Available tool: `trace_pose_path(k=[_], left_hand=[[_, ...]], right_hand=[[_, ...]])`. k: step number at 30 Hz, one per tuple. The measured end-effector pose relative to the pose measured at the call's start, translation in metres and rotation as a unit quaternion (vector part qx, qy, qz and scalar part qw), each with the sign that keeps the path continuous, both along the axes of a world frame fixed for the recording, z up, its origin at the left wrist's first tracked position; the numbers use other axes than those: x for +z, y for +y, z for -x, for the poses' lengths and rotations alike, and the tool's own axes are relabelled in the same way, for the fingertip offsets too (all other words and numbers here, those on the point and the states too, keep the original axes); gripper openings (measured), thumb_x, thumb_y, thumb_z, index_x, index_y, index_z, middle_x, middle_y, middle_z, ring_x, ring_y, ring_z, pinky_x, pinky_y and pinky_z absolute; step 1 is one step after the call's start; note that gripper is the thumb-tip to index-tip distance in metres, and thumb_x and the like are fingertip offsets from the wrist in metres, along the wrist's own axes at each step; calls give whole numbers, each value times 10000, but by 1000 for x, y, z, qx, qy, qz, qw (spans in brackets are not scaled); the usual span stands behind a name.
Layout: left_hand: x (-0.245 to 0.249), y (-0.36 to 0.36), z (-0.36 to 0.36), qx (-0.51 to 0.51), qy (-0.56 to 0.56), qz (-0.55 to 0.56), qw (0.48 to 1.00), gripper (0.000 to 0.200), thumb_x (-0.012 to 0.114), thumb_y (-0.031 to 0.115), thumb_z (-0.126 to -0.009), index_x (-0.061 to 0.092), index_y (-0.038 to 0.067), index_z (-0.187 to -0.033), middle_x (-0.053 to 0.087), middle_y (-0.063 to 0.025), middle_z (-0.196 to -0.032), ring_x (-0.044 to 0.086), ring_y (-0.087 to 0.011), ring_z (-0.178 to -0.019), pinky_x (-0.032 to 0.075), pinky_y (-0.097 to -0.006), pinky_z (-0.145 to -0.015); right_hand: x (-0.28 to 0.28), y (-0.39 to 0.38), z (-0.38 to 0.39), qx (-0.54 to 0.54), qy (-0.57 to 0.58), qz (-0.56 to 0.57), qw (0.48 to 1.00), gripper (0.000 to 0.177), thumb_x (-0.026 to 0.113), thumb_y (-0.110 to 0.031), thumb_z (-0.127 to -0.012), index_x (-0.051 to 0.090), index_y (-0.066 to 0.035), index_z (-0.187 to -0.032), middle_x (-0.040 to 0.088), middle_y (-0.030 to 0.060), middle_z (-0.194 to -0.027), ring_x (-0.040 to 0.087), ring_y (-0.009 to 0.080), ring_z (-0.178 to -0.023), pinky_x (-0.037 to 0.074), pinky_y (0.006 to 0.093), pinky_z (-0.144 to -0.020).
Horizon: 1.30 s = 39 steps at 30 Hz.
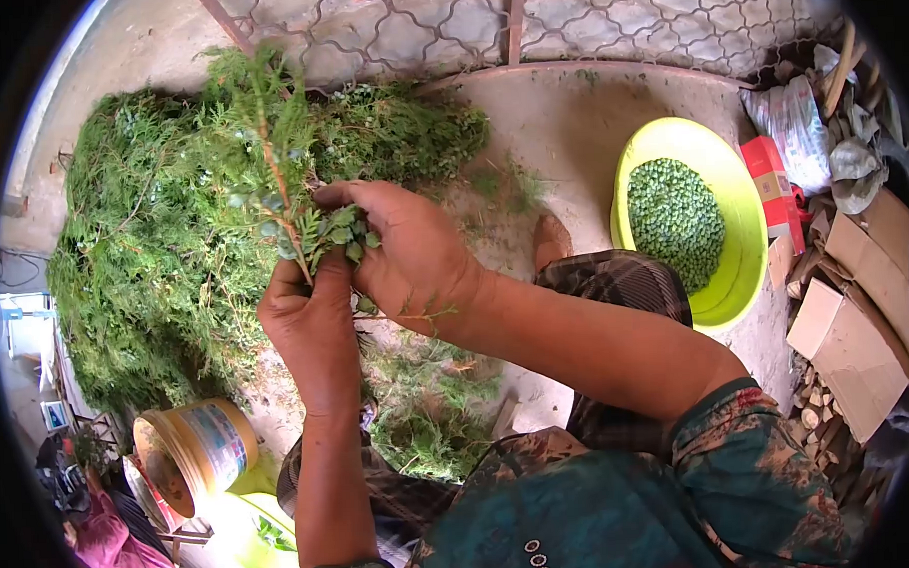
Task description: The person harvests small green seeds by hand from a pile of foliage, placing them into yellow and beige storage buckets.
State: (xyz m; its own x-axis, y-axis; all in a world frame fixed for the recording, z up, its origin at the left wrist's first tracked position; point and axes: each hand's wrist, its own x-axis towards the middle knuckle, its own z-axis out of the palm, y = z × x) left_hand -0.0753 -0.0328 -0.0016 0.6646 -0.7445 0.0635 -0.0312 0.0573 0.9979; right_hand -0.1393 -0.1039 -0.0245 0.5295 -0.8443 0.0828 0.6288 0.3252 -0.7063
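Note:
My left hand is closed on the lower stem of a conifer branch, which stands up from the fingers with feathery green sprays and small bluish-green cones. Close against it, my right hand is curled round a cluster of green cones beside the stem. Its fingertips are partly hidden behind the hand and the cones. Beyond both hands lies a large heap of cut conifer branches. To the right, a yellow-green basin holds many loose green cones.
A smaller pile of sprigs lies on the floor between my legs. At lower left are a tipped yellow bucket and another bright basin. Cardboard, firewood and a red box line the right. A metal lattice stands behind.

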Motion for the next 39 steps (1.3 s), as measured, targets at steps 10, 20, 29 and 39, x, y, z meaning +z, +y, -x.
trace_pose_path(k=[10,20,29,39], left_hand=[[14,3,-7,-17,102,-26,994,101,639,131,-801,625,66,-878,639,-9,-744,467,-21,-523,277,-172,-435],[15,8,-28,-95,330,-63,937,183,545,184,-856,557,4,-827,530,1,-620,391,-67,-406,263,-179,-348],[29,12,-19,-90,260,-68,959,77,585,114,-815,537,60,-790,400,60,-544,304,-34,-396,203,-188,-349],[19,12,-12,-77,124,-104,984,70,622,126,-793,598,64,-817,470,62,-569,343,-22,-436,225,-177,-388]], right_hand=[[18,2,13,114,-79,-305,942,225,546,-243,-884,537,-26,-945,533,72,-905,519,174,-809,482,315,-744],[13,4,16,199,7,-221,955,140,550,-202,-868,507,-68,-868,501,15,-746,461,96,-596,394,268,-504],[45,-11,40,138,70,-159,975,144,513,-190,-849,483,-59,-902,484,31,-772,413,72,-542,329,229,-434],[42,-2,34,153,108,-82,979,206,541,-245,-895,503,-43,-870,457,-7,-659,372,37,-458,272,199,-367]])
